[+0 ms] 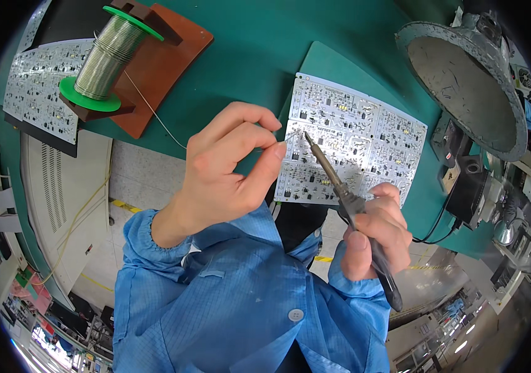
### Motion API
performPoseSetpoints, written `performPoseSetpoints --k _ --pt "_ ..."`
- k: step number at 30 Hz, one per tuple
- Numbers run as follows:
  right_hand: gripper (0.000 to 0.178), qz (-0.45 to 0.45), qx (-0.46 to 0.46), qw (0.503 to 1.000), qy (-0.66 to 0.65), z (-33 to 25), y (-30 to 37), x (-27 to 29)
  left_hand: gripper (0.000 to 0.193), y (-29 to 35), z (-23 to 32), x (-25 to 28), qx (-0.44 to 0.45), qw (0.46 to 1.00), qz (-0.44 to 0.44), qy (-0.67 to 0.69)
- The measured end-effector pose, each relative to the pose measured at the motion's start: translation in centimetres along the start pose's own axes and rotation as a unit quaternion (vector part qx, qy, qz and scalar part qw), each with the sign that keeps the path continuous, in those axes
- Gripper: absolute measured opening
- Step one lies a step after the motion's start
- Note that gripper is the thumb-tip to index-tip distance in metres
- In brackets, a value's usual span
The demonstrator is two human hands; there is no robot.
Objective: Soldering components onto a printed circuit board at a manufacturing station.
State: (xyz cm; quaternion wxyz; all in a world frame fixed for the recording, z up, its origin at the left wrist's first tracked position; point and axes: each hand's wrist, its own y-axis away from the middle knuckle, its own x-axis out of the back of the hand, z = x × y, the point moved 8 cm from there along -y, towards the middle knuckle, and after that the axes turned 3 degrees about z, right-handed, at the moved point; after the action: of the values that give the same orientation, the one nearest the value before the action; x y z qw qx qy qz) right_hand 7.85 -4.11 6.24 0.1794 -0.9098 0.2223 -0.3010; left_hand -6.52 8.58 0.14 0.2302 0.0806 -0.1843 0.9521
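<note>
Board (334, 146): white, thickly set with small parts, lying on the green bench (247, 50), 2 o'clock from the centre of view. Bearings below are from the board's middle, 12 at top of view.

Iron (328, 168): tip over the board's 9 o'clock half, shaft slanting back toward 5 o'clock. Whether the tip touches the board, cannot tell.

Right hand (380, 233): 5 to 6 o'clock, fingers and thumb wrapped round the iron's dark handle.

Left hand (234, 165): 9 o'clock, just beside the board's edge; thumb and fingertip pinching wire (154, 114), whose short free end points at the iron tip. Another stretch of wire runs from spool to behind this hand; the join is hidden.

Spool (109, 59): 10 o'clock, well apart, green flanges, tilted in view, on a brown stand (178, 37).

Second board (48, 84): 9 o'clock, beyond the spool, similar parts on white.

Hood (464, 87): 2 o'clock, grey, round-mouthed, speckled inside. Black box (467, 193): 4 o'clock, cable attached.

Smock (234, 292): 7 o'clock, blue, cuffs gathered at both wrists.
</note>
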Motion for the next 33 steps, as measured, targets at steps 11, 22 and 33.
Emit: performPoseSetpoints --k 11,22,33 --pt "0.016 0.025 -0.003 1.0 -0.014 1.0 -0.5 0.0 0.008 -0.5 0.0 0.0 0.013 1.0 0.012 0.001" --pt "0.016 0.019 -0.01 1.0 -0.018 1.1 -0.6 -0.2 0.008 -0.7 -0.3 -0.3 -0.004 1.0 0.012 0.002" --pt "0.024 0.084 -0.028 0.996 -0.003 1.4 -0.2 2.0 0.006 -0.5 -0.3 0.1 -0.003 0.999 0.012 0.043"
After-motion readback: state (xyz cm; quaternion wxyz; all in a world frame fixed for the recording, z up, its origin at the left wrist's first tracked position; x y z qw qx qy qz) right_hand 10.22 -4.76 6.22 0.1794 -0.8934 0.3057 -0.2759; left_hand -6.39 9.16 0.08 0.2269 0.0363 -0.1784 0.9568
